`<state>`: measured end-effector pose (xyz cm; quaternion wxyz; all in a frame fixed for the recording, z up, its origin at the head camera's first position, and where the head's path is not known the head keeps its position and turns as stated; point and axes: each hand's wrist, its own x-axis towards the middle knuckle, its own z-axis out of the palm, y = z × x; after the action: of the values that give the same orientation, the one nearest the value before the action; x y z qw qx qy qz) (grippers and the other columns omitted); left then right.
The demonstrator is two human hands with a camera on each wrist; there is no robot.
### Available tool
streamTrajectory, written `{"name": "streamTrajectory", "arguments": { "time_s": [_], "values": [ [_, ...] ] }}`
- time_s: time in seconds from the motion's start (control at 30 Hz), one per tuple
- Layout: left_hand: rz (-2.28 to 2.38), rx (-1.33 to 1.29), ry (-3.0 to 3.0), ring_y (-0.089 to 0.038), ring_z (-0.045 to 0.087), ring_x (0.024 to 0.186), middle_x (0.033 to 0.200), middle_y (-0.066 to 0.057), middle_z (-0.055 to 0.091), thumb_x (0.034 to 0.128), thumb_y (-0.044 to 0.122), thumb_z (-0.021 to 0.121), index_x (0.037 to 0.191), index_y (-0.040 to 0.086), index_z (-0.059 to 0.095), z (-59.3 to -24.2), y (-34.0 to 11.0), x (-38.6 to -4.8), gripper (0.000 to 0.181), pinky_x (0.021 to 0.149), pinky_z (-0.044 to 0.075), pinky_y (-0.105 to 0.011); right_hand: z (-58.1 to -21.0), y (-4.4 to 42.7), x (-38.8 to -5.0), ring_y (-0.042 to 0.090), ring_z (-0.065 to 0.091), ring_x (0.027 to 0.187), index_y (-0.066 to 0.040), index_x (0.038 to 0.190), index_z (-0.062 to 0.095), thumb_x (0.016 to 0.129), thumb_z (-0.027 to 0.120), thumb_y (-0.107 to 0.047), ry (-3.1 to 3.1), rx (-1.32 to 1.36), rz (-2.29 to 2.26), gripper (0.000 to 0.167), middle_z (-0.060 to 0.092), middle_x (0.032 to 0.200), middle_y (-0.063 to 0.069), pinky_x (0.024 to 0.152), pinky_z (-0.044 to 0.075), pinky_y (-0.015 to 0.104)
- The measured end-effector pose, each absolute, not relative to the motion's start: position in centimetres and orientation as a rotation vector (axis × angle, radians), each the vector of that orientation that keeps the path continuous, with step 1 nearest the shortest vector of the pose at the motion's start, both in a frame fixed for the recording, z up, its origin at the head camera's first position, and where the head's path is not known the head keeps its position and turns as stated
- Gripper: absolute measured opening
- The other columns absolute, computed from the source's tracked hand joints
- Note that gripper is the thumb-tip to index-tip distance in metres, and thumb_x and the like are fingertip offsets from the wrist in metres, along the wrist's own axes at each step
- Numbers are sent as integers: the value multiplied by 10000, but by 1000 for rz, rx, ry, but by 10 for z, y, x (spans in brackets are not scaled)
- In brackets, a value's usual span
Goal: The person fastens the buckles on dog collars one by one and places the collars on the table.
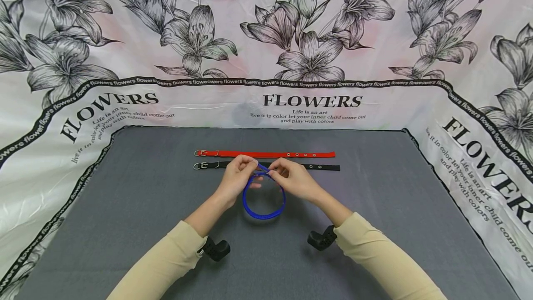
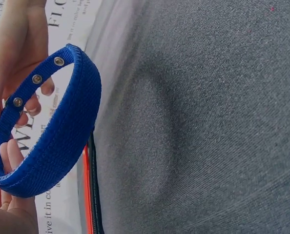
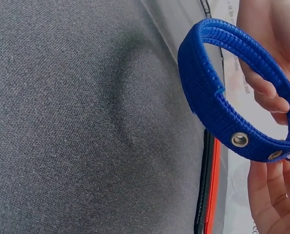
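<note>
Grip beside grip, the left hand (image 1: pixel 235 178) and the right hand (image 1: pixel 294 179) each pinch a bright blue, ring-shaped strap of woven webbing (image 1: pixel 263 216) at its top. We see the loop hang below the pinched part, held above the surface, with a soft shadow on the cloth beneath. Round metal eyelets (image 2: pixel 36 79) dot the band; other metal shows near the hands, too hidden for us to tell its shape.

Just beyond, we find a flat black strap (image 1: pixel 326 167), partly covered by the hands in the head view, and next to it a flat red strap (image 1: pixel 270 155). Both lie straight, side by side, on the grey cloth-covered surface (image 1: pixel 125 226), metal buckles to the left, eyelets towards the right. Pale yellow sleeves (image 1: pixel 166 258) cover the forearms, a black device (image 1: pixel 216 249) at each wrist. Glossy white fabric (image 1: pixel 208 105), printed with black-line flowers and lettering, borders the surface behind and at both sides.
</note>
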<state>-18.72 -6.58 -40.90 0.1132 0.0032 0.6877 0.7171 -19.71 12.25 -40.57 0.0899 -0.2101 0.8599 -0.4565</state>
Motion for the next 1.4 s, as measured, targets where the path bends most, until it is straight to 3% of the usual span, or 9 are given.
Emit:
{"name": "streamTrajectory", "arguments": {
  "time_s": [0.37,0.63,0.83,1.03,1.27,1.4],
  "values": [
    [1947,61,2088,-404,603,954,992,-160,637,886,245,628,1033,75,626,-411,-65,-187,225,689,556,-327,-408,123,-196,354,625,650,-163,1047,588,926,562,-261,2525,-617,-1363,158,627,889,173,533,501,346],
    [1971,70,2134,-358,624,955,961,-131,633,899,226,609,1030,61,615,-411,-65,-187,211,765,541,-380,-409,122,-197,244,618,585,-163,1022,577,922,570,-268,2579,-646,-1320,145,626,840,135,515,483,326],
    [2008,86,2131,-364,619,983,954,-106,643,922,223,573,1069,35,584,-409,-65,-186,239,820,519,-418,-408,123,-198,332,630,625,-152,1017,575,925,566,-254,2563,-638,-1335,138,615,848,157,525,506,335],
    [2075,81,2090,-332,636,962,989,-119,632,937,212,545,1080,38,563,-406,-65,-186,226,821,518,-422,-406,123,-199,339,622,624,-144,1021,566,932,556,-238,2563,-663,-1345,130,601,852,170,524,515,317],
    [2125,65,2052,-239,659,886,1011,-129,597,952,195,514,1143,-35,518,-405,-63,-186,299,821,519,-420,-403,123,-199,350,614,616,-148,1019,560,936,547,-220,2579,-696,-1345,111,579,775,44,515,508,313],
    [2138,48,2053,-254,657,888,1015,-126,597,953,196,513,1108,1,531,-404,-61,-185,250,801,529,-400,-403,124,-199,350,610,611,-142,1023,556,939,543,-213,2583,-714,-1340,111,584,778,51,509,503,313]
  ]
}}
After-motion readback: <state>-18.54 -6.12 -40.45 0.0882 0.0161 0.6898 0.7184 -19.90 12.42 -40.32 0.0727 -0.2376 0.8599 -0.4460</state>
